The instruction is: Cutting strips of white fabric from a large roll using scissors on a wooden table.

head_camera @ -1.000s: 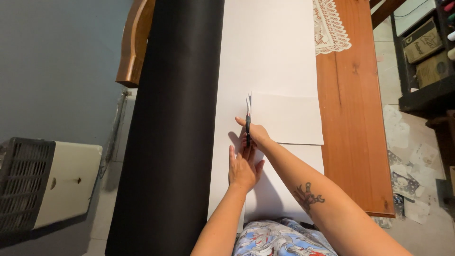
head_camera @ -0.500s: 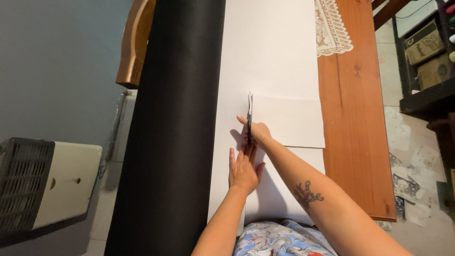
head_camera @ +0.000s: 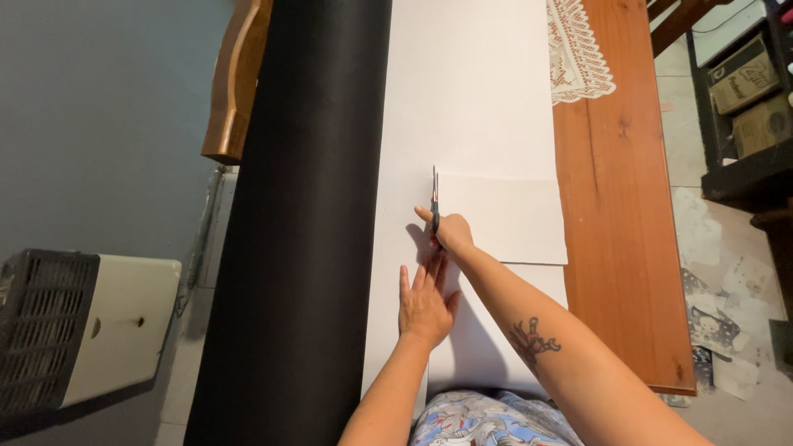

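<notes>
Far left of the white sheet, a cream heater (head_camera: 78,330) with a dark grille stands on the floor by the grey wall. Nearer the white sheet, a curved wooden chair back (head_camera: 234,78) rises beside a wide black sheet (head_camera: 306,223), which runs the whole length of the view and borders the white sheet's left edge.

The white sheet (head_camera: 475,91) lies flat along the wooden bench (head_camera: 624,215), from the person's lap away to the far end. The left hand (head_camera: 425,306) rests on it palm down, fingers spread and flat, holding nothing, pressing the paper just left of the cut line. Just beyond it, the right hand (head_camera: 450,234) is closed around the handles of a pair of scissors (head_camera: 434,196), whose blades point straight away from the person along the sheet, their tips at the corner where a crosswise edge meets the cut. A rectangular flap (head_camera: 504,219) of the white sheet sits right of the blades, overlapping the paper below it. The right forearm carries a small dark tattoo.

Right of the white sheet, bare orange-brown bench shows, with a lace doily (head_camera: 578,54) at its far end touching the sheet's edge. Further right, dark shelving (head_camera: 743,107) holds cardboard boxes, and scraps of paper (head_camera: 731,314) litter the floor.
</notes>
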